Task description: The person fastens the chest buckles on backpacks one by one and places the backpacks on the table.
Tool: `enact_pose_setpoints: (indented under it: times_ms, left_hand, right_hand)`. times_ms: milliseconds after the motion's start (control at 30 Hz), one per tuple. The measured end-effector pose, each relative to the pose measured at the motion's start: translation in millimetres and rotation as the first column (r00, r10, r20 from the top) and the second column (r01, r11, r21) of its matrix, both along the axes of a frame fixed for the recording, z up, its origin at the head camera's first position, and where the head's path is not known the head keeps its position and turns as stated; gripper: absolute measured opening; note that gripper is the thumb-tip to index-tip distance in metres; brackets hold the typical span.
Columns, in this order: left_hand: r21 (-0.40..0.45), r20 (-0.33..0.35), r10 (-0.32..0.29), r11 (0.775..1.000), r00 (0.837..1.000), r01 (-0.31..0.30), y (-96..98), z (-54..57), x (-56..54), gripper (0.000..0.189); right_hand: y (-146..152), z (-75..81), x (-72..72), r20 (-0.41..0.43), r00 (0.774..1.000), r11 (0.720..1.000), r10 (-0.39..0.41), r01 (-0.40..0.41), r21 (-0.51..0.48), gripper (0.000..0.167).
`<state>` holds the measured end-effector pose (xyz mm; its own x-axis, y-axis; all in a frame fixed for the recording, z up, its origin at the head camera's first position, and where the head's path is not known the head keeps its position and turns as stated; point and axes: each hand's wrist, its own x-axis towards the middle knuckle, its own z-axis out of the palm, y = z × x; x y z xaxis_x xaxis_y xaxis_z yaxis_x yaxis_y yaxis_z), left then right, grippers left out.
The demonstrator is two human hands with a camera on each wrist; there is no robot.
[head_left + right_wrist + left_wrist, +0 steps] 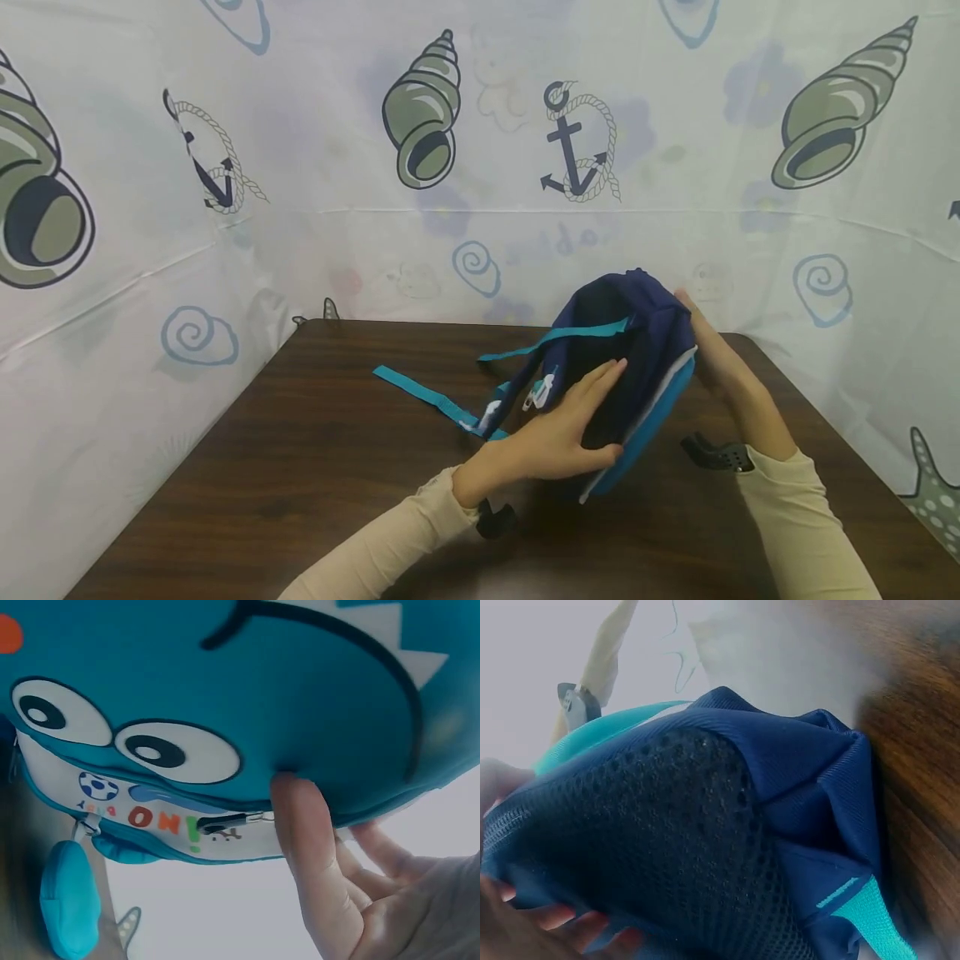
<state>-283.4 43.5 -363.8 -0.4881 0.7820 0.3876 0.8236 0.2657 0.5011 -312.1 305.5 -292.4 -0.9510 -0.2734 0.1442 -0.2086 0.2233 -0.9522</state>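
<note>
A small navy and turquoise backpack (667,325) is tilted between my two hands above the table. Its dark mesh back panel (667,840) faces my left hand (558,433), whose fingers lie nearly straight across it, thumb spread toward the zipped side. On the far side, my right hand (352,892) holds the front edge, one digit denting the turquoise fabric by the zipper while other fingers go behind the rim. Cartoon eyes (180,754) and white teeth are printed on this front. Turquoise straps (427,392) trail to the left.
The dark wooden table (300,467) extends around the backpack. A white curtain (322,125) printed with shells and anchors surrounds its back and sides. A small turquoise pouch-like tag (69,900) hangs from a clip on the backpack. Both wrists wear dark bands.
</note>
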Motion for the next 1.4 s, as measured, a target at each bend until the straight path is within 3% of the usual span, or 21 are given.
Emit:
enact_pose_setpoints:
  times_ms: [133,267,433,667,833,1000,1133,1400]
  left_hand:
    - [-0.107,0.000,0.021,0.994,1.000,-0.021,0.4,-1.8,1.6,0.099]
    - [-0.186,-0.024,0.021,0.982,0.999,-0.025,0.5,-2.3,2.7,0.098]
    - [-0.238,-0.002,0.012,0.971,1.000,-0.012,-1.0,-0.5,3.5,0.098]
    - [-0.316,0.062,0.036,0.949,0.997,-0.014,-4.8,3.1,5.1,0.097]
    - [-0.353,0.096,0.039,0.936,0.995,-0.002,-7.3,3.6,6.1,0.096]
    - [-0.390,0.073,0.035,0.921,0.997,-0.004,-8.3,3.1,5.3,0.095]
    - [-0.436,0.038,0.039,0.900,0.999,-0.019,-8.9,2.9,5.3,0.093]
    - [-0.555,-0.017,0.038,0.831,0.999,-0.041,-8.7,-1.3,3.2,0.089]
  right_hand:
    - [6,4.3,2.2,0.077,0.997,0.999,-0.031,0.032,-0.016,0.097]
    - [12,5.6,2.8,0.081,0.996,0.999,-0.026,0.024,0.022,0.094]
    - [19,3.5,0.4,0.086,0.996,0.997,-0.010,0.004,0.076,0.091]
    - [29,-1.0,-1.8,0.178,0.984,0.987,0.004,-0.033,0.158,0.097]
    - [31,-6.4,-5.4,0.189,0.980,0.974,0.069,-0.107,0.199,0.090]
    - [35,-12.3,-9.8,0.197,0.978,0.959,0.062,-0.113,0.259,0.085]
    - [39,-17.3,-14.3,0.258,0.965,0.940,0.038,-0.122,0.319,0.080]
    - [40,-33.2,-23.3,0.362,0.931,0.899,0.044,-0.195,0.392,0.075]
